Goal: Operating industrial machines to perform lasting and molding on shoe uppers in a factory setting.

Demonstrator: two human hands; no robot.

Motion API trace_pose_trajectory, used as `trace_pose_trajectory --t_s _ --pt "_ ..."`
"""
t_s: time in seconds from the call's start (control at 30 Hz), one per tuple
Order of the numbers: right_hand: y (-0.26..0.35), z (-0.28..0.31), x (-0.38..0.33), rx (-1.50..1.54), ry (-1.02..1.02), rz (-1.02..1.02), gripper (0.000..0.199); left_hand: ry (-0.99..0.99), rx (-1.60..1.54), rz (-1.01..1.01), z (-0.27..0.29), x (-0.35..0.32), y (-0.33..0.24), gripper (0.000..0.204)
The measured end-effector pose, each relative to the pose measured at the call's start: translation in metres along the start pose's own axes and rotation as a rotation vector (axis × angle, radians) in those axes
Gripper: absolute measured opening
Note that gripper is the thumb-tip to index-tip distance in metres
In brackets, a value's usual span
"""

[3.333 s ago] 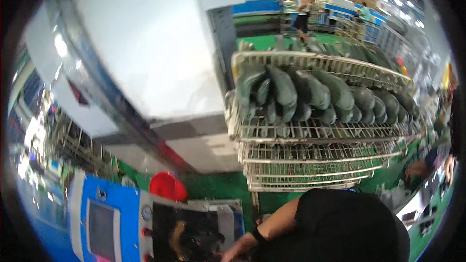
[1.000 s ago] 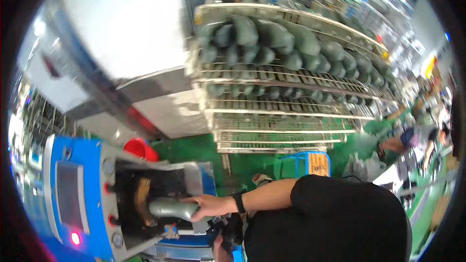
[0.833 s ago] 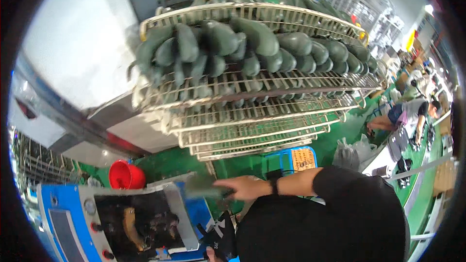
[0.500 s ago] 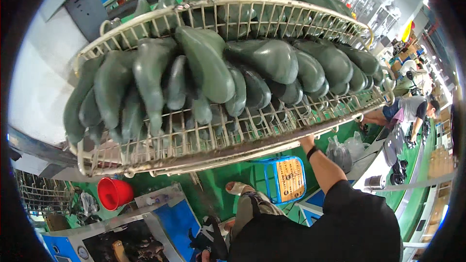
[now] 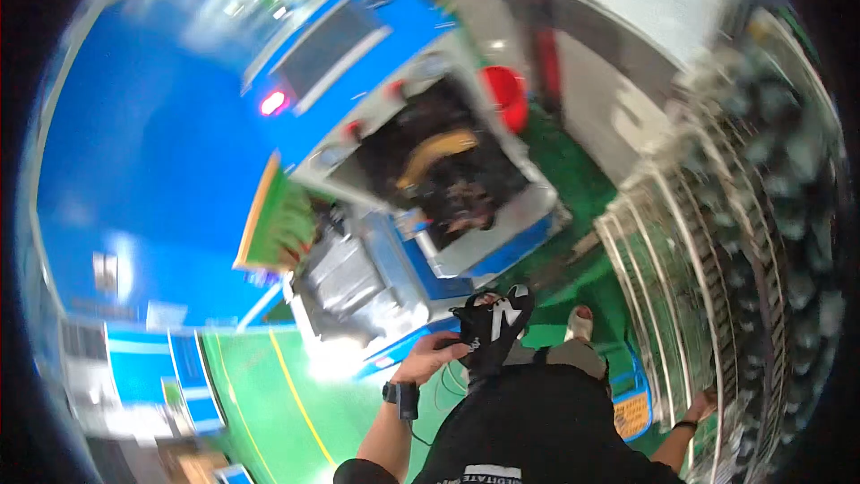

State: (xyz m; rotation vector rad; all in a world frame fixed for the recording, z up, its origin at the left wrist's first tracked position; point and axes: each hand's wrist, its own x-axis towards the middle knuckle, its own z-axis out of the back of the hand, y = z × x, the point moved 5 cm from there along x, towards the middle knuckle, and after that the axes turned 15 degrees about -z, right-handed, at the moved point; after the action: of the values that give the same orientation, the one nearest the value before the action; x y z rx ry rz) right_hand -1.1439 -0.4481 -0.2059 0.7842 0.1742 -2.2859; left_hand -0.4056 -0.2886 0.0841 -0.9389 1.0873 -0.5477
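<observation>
My left hand (image 5: 433, 358) is closed on the edge of a black shoe upper (image 5: 488, 333) with white markings, held just in front of my body. A blue and grey machine (image 5: 528, 226) stands beyond the upper, with a dark recess and a curved yellow piece (image 5: 439, 154) in it. Off to the right, my right hand (image 5: 702, 404) grips the side of a pale wire rack (image 5: 688, 237). Dark green shoe lasts (image 5: 778, 181) fill the rack, smeared by motion. The fingertips of my right hand are partly hidden by the bars.
A red bucket (image 5: 506, 99) stands behind the machine. Near my feet is a blue-framed stool (image 5: 632, 410) with a tan seat. A second metal-topped unit (image 5: 349, 273) adjoins the machine at left. Green floor (image 5: 260, 394) with yellow lines lies at lower left.
My view has swung left, from the rack to the machine. The rack now stands at the right, my right hand still on it. The black upper and my left hand show more fully.
</observation>
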Motion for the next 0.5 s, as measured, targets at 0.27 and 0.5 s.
trace_pose_trajectory --t_s 0.27,0.5 --pt "0.281 -0.055 -0.127 -0.008 0.408 0.357 0.056 -0.639 0.607 -0.204 0.228 -0.087 0.122 0.038" --pt "0.438 -0.111 -0.223 -0.007 0.892 0.481 0.061 -0.919 0.819 0.28 0.343 -0.07 0.279 0.051"
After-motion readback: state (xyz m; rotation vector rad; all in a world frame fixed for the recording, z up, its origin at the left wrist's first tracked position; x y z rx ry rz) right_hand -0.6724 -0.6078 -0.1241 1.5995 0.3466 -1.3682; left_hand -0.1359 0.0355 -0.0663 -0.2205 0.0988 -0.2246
